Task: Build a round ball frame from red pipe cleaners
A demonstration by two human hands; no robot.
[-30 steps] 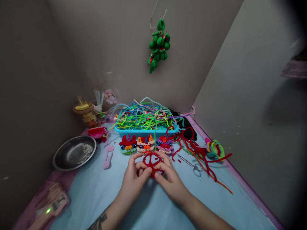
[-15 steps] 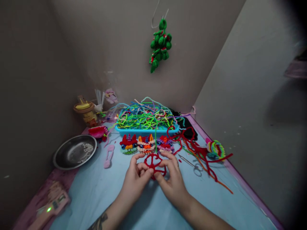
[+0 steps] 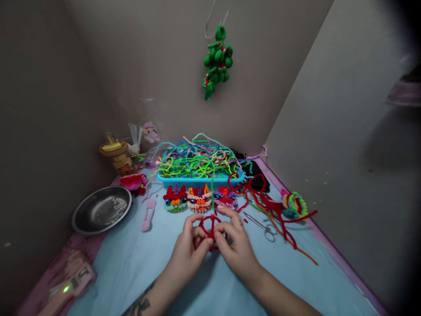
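Both hands meet over the light blue table top [image 3: 138, 263] and pinch a small red pipe-cleaner ring with spokes [image 3: 210, 226]. My left hand [image 3: 189, 252] grips its left side with thumb and fingers. My right hand [image 3: 237, 248] grips its right side, fingers curled over the rim. Just beyond the ring stand three small pipe-cleaner animal heads [image 3: 199, 198] in a row.
A blue tray heaped with coloured pipe cleaners [image 3: 200, 164] stands at the back. Loose red pipe cleaners [image 3: 269, 204] and small scissors [image 3: 263, 226] lie to the right. A metal bowl [image 3: 101, 210] and a pink device with a green light [image 3: 67, 281] are on the left. A green ornament [image 3: 217, 61] hangs on the wall.
The hands have drawn slightly closer together on the red ring, and the ring has shifted a little lower and looks more squeezed between the fingers.
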